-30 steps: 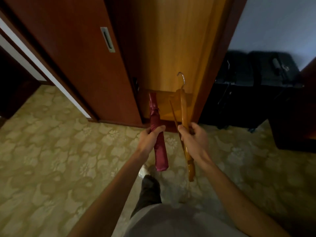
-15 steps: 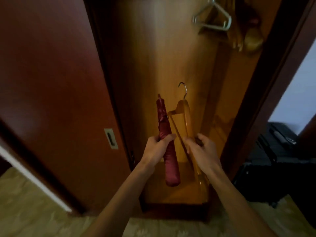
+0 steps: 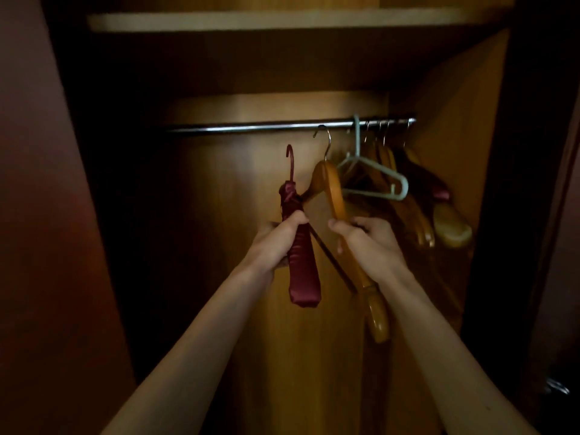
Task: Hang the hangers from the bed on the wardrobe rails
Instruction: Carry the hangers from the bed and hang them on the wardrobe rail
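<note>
My left hand point(image 3: 276, 243) grips a padded maroon hanger point(image 3: 303, 265), seen edge-on with its dark red hook pointing up, well below the rail. My right hand point(image 3: 368, 243) holds a wooden hanger point(image 3: 332, 189) by its sloping arm. Its metal hook reaches up to just under the chrome wardrobe rail point(image 3: 251, 126); I cannot tell whether it touches. Both hangers are raised inside the open wardrobe, left of the hangers that hang on the rail.
At the rail's right end hang a pale green plastic hanger point(image 3: 376, 180) and several wooden hangers point(image 3: 417, 215). A shelf point(image 3: 251, 22) runs above the rail. A dark red sliding door point(image 3: 47, 215) stands at the left, the wardrobe's side wall point(image 3: 464, 136) at the right.
My view has risen from the floor to the wardrobe's rail. Both hands have lifted their hangers up toward the rail, the wooden one highest.
</note>
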### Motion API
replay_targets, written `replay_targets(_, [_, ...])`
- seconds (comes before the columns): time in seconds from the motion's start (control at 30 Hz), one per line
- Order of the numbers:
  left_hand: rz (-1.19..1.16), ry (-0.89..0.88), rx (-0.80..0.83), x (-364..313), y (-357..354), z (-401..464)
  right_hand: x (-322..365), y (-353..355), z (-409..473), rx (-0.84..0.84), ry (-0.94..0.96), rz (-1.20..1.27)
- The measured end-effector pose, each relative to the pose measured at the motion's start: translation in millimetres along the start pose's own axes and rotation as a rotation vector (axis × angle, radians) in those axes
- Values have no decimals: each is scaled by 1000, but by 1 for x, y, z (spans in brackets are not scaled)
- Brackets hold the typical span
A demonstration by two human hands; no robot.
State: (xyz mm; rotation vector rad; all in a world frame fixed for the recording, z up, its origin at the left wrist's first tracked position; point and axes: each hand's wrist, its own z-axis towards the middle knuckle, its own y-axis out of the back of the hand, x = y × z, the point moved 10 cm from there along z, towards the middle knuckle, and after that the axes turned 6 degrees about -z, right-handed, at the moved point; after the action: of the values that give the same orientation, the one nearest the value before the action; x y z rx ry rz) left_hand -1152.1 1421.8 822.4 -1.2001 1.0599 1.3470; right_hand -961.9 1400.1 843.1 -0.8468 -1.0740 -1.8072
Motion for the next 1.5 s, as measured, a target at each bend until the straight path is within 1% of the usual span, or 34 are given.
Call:
replay_targets(0.1, [27, -75, 11, -35, -19, 37, 17, 10, 38, -36, 24, 17])
replay_targets(0.23, [-8, -114, 56, -64, -41, 76, 29, 18, 79, -59, 13, -7])
replay_targets(0.37, [-18, -134, 77, -79, -52, 103, 31, 18, 107, -66, -42, -25])
replay_targets(0.53, [-26, -106, 111, -86, -65, 124, 27, 15, 129, -69, -92, -36])
replay_targets(0.73, [-137, -33, 208, -80, -91, 141, 16, 23, 141, -115, -103, -56])
replay_targets(1.07, [-258, 35, 232, -67, -121, 171, 3, 36, 148, -172, -143, -164])
replay_targets(1.2, [-235, 55, 242, -65, -123, 179, 2, 32, 153, -194, -117, -207])
replay_targets(1.3, [-201, 68, 295, -59, -125, 180, -3, 25, 155, -173, -105, -259])
replay_targets(1.4, [-148, 42, 312, -46, -120, 176, -11, 19, 149, -180, -94, -235])
replay_targets(1.5, [-144, -14, 267, -34, -106, 167, -18, 12, 131, -188, -86, -161])
